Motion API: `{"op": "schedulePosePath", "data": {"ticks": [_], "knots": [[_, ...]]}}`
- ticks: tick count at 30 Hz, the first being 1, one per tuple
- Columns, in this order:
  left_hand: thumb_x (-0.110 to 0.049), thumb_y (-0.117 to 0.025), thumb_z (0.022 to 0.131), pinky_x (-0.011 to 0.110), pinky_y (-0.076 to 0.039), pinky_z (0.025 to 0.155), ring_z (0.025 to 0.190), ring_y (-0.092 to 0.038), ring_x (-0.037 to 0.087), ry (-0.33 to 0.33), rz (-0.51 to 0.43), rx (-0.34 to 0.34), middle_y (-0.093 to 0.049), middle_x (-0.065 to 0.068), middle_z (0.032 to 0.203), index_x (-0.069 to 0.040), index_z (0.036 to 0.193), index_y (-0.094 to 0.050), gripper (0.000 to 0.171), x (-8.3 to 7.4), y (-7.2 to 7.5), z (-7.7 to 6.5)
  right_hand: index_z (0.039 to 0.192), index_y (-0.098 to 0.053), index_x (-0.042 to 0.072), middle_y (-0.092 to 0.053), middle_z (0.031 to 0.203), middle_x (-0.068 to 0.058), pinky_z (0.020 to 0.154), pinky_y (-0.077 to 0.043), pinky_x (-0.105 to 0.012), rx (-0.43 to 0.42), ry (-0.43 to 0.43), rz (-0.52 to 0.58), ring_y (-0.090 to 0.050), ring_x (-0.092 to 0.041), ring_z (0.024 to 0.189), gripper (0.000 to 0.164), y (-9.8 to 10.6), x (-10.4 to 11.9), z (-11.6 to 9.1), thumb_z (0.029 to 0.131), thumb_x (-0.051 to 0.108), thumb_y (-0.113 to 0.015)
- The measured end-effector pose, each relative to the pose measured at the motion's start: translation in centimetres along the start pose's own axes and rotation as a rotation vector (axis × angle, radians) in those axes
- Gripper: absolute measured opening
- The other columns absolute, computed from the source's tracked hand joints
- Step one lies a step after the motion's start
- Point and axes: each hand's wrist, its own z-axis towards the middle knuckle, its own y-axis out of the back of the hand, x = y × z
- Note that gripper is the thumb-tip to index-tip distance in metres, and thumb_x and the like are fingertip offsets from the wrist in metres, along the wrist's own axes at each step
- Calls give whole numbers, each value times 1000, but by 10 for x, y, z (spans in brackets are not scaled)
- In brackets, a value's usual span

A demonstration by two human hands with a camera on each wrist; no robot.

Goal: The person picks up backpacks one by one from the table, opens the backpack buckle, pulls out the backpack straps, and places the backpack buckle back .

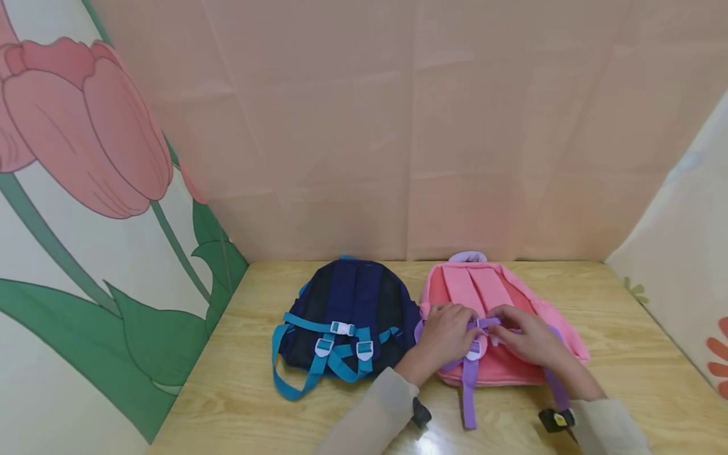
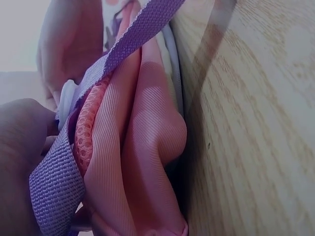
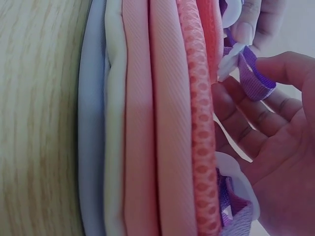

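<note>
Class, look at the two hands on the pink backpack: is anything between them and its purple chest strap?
Nothing visible. The left hand and right hand are already on the purple chest strap across the pink backpack. The navy backpack lies apart, to the left.

Light wooden table [image 1: 625, 354], pale grain, faint glare near front edge. Back wall [image 1: 409, 126]: plain pink cloth with fold creases. Left panel [image 1: 85, 265]: white, large pink tulip [image 1: 79, 126] on green stem with leaves. Right panel [image 1: 682, 253]: cream, small flower prints in green and orange. Soft, even lighting
</note>
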Motion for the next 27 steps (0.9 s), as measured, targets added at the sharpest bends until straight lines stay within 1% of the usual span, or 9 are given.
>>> {"op": "schedulePosePath", "data": {"ticks": [4,6,8,14,16,21,27], "knots": [[-47,-59,101,29,-38,99,107,-57,2,12,0,34,-64,-17,114,-30,122,-63,28,-1,-1,-1,114,-69,16,-73,104,1,80,-57,-39,42,-16,13,-71,-26,98,20,0,2,0,94,19,-73],[-47,-59,100,29,-38,100,109,-57,1,14,-2,42,-64,-18,115,-30,123,-63,28,-1,-1,-1,115,-68,17,-72,105,0,81,-58,-41,53,-14,20,-72,-29,98,21,0,3,0,95,21,-73],[-47,-59,100,29,-38,100,110,-57,2,13,2,38,-64,-18,116,-30,123,-63,28,-1,-1,-1,115,-68,16,-72,106,0,82,-58,-41,62,-5,27,-72,-29,98,21,0,4,1,95,22,-72],[-47,-58,101,30,-38,100,112,-58,3,7,6,17,-65,-16,117,-30,122,-64,27,-1,0,0,112,-68,17,-71,103,4,82,-59,-41,53,21,20,-70,-20,97,18,0,6,4,95,18,-73],[-47,-58,101,30,-38,100,112,-58,4,7,4,12,-65,-16,117,-30,121,-65,27,-1,1,0,112,-68,17,-71,103,4,82,-58,-42,52,17,25,-71,-22,97,17,0,7,4,95,18,-72],[-46,-58,101,30,-39,99,112,-58,3,11,-3,0,-66,-17,117,-30,120,-65,26,0,0,0,112,-69,18,-71,103,3,83,-58,-43,48,-5,38,-71,-30,100,17,1,7,3,96,20,-72],[-47,-58,101,28,-39,94,109,-58,3,8,1,-24,-66,-17,115,-30,119,-66,26,0,0,-1,111,-68,19,-71,101,5,82,-56,-36,33,-20,21,-70,-27,101,16,1,6,2,96,21,-72]]}}
